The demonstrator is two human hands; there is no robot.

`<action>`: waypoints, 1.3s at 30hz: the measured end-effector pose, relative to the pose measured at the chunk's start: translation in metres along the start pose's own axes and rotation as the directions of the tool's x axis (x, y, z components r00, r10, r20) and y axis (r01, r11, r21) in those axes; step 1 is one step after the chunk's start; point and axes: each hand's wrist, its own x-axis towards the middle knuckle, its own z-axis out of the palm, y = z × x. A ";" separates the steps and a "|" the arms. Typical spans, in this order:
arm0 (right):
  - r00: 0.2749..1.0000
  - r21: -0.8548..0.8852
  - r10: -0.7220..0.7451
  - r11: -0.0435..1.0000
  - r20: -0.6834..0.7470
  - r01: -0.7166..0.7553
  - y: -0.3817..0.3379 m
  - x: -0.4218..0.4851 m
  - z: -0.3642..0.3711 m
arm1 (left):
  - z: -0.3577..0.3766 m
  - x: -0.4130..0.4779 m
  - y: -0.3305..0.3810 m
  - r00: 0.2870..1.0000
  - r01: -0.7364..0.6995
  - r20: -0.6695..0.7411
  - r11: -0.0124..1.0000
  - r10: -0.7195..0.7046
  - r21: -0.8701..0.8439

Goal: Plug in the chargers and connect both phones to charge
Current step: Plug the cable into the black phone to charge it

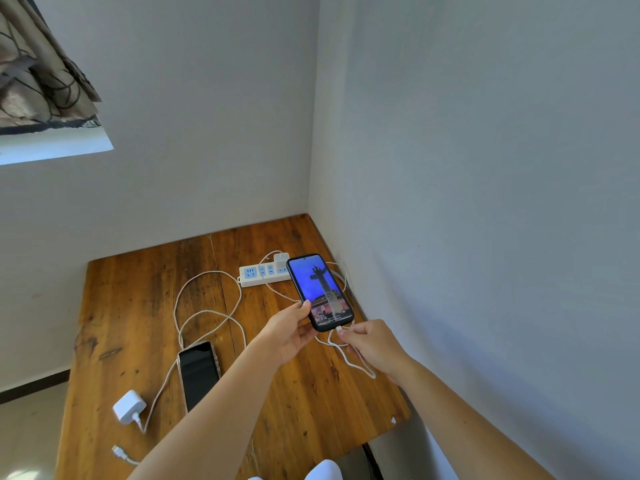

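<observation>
My left hand (289, 332) holds a dark-cased phone (320, 291) above the table, its screen lit with a blue picture. My right hand (372, 344) pinches the white plug of a cable (349, 362) right at the phone's bottom edge. That cable runs back to a white charger (281, 258) seated in the white power strip (265, 273). A second phone (198, 372) lies face up with a dark screen at the left. Beside it a second white charger (129, 407) lies loose on the table, its long cable (207, 306) looping across the wood, the free plug end (119, 452) near the front.
The wooden table (121, 306) stands in a corner, with white walls close behind and to the right. A patterned curtain (38, 64) hangs at the upper left. Floor shows past the table's left edge.
</observation>
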 end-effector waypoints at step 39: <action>0.975 -0.845 0.183 0.535 0.129 0.011 0.124 0.060 0.038 | -0.061 0.120 -0.114 0.901 0.248 -0.383 0.967 -0.206 0.063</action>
